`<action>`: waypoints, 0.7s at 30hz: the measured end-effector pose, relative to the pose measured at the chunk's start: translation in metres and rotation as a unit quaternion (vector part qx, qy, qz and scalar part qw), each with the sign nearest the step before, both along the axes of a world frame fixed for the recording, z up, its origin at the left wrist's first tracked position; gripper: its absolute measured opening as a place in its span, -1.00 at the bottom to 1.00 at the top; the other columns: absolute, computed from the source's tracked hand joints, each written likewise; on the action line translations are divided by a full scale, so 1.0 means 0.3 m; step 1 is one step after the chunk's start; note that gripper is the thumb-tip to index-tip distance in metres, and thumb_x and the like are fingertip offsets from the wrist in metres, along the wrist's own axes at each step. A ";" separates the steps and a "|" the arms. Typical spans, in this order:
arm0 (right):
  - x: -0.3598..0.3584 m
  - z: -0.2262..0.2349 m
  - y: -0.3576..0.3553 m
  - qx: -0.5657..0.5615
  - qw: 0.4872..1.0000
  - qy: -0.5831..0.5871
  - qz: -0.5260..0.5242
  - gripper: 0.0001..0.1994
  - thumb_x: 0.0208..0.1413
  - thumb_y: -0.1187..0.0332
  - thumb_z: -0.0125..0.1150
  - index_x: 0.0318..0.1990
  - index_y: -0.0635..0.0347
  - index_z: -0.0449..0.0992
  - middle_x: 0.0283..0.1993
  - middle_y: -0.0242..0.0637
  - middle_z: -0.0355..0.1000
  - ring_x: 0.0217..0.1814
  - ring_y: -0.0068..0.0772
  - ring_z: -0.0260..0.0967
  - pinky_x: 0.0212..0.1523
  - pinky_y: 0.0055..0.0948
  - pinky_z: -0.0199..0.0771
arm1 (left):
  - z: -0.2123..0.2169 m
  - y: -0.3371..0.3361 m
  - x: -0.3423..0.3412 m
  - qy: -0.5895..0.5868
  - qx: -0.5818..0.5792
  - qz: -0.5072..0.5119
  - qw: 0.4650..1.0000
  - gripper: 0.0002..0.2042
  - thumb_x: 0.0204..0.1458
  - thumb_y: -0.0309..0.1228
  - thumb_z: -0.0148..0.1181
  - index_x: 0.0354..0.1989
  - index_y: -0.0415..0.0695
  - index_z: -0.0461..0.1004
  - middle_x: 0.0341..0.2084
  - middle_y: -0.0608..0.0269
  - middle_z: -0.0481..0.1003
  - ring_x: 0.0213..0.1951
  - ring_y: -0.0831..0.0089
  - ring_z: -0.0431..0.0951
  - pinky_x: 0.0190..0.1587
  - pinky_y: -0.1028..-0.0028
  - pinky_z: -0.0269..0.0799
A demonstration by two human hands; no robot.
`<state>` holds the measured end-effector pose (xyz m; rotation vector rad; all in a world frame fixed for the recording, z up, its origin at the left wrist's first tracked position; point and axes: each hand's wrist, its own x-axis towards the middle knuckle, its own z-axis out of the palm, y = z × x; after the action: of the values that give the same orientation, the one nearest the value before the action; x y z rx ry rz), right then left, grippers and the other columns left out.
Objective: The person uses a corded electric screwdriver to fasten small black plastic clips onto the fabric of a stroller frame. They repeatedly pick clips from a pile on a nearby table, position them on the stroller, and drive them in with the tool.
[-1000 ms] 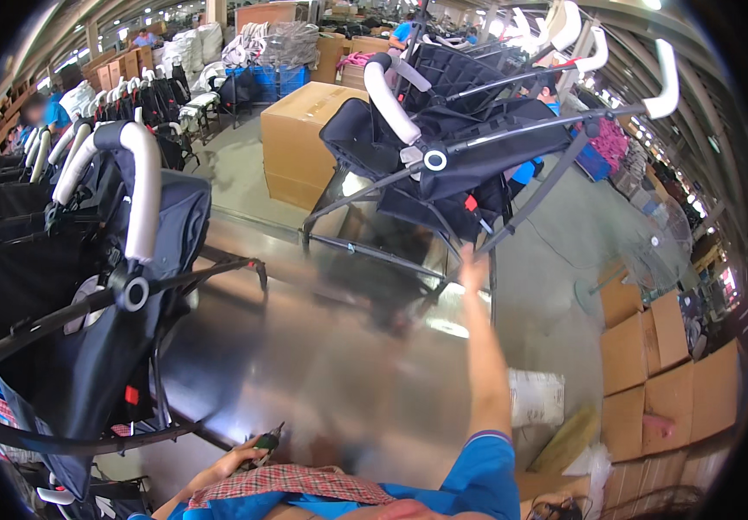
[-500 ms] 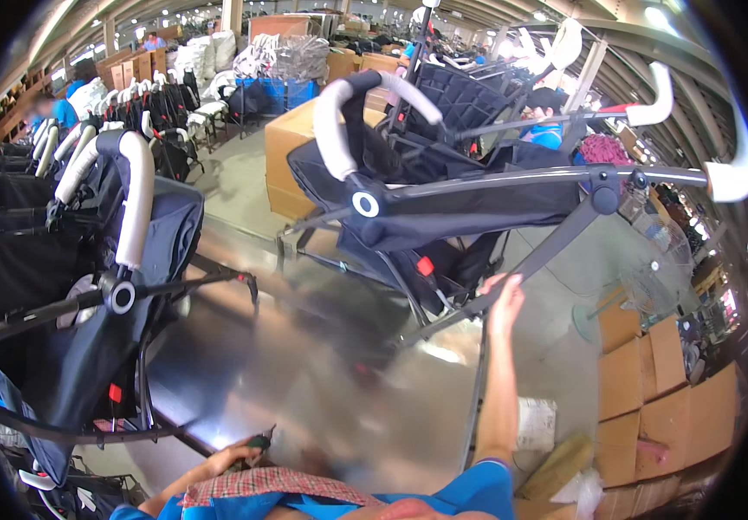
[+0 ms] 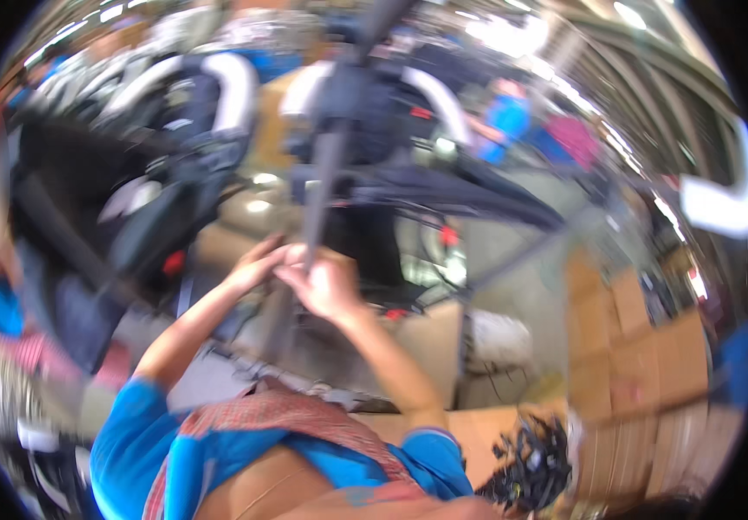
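Note:
The picture is smeared by motion. My right hand [image 3: 329, 282] is closed around the lower end of a dark stroller frame tube [image 3: 326, 191], which rises steeply in front of me. My left hand [image 3: 255, 264] is right beside it, its fingers reaching to the tube's end. Whether that hand grips anything is too blurred to make out. Beyond my hands stands the dark stroller [image 3: 391, 186] with a pale curved bumper bar [image 3: 439, 100] and red parts low on its frame. A second dark stroller [image 3: 71, 208] stands to the left.
Cardboard boxes [image 3: 642, 347] are stacked on the right. A tangle of small black parts [image 3: 530, 464] lies near me at lower right, by a whitish bag [image 3: 499, 336]. A person in blue [image 3: 505, 117] is behind the stroller; another person's pink-and-blue clothing [image 3: 10, 316] shows at far left.
My left hand has come up from near my body, where it held a small dark tool, to the tube. My right hand has moved left. The view has shifted, and the tube now points steeply upward.

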<state>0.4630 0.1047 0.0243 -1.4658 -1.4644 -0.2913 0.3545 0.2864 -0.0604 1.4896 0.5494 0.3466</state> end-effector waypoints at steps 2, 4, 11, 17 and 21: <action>-0.042 0.039 -0.175 -0.070 0.997 -0.022 0.028 -0.68 -0.08 0.39 0.38 -0.14 0.19 0.47 -0.26 -0.20 0.51 -0.21 -0.22 0.51 -0.17 -0.32 0.50 | -0.130 -0.108 0.036 -0.019 -0.002 -0.025 1.000 -0.30 0.16 0.03 0.13 0.37 -0.12 0.15 -0.13 0.25 0.52 -0.27 0.48 0.54 -0.38 0.43 0.50; -0.020 0.182 -0.259 0.087 0.984 -0.098 -0.118 -0.65 -0.21 0.55 0.26 -0.15 0.20 0.49 -0.10 -0.16 0.45 0.05 -0.18 0.39 0.08 -0.26 0.38 | -0.097 0.022 0.008 -0.019 0.002 -0.028 0.999 -0.33 0.13 0.13 0.12 0.25 -0.13 0.33 -0.31 0.30 0.55 -0.40 0.56 0.51 -0.40 0.47 0.47; 0.242 0.009 -0.793 0.163 0.930 0.314 -0.095 -0.34 0.34 -0.20 -0.35 -0.04 0.33 0.38 -0.31 -0.24 0.41 -0.19 -0.32 0.39 -0.09 -0.34 0.35 | 0.012 -0.069 -0.054 0.042 0.024 -0.061 0.997 -0.39 0.11 0.23 0.05 -0.05 -0.12 0.56 -0.39 0.31 0.54 -0.40 0.54 0.49 -0.46 0.48 0.44; 0.383 -0.130 -0.880 0.088 0.871 0.482 -0.022 -0.32 0.31 -0.22 -0.25 0.04 0.34 0.40 -0.06 -0.09 0.48 -0.08 -0.26 0.48 -0.04 -0.32 0.43 | -0.092 0.016 -0.012 0.056 0.024 -0.086 0.994 -0.30 0.07 0.32 0.00 0.04 -0.11 0.50 -0.40 0.21 0.55 -0.51 0.44 0.52 -0.48 0.47 0.43; 0.512 -0.301 -0.762 -0.137 0.801 0.571 -0.113 -0.38 0.25 -0.14 0.01 0.14 0.30 0.33 0.03 -0.10 0.46 0.01 -0.19 0.49 0.05 -0.25 0.46 | 0.042 -0.074 -0.013 0.127 0.014 -0.112 0.986 -0.29 0.06 0.36 -0.04 -0.01 -0.10 0.51 -0.55 0.24 0.49 -0.57 0.47 0.47 -0.54 0.49 0.33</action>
<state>0.6166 -0.1238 -0.0661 -1.5711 -0.3352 0.6272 0.3507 0.2641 -0.0477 1.6166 0.5725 -0.0111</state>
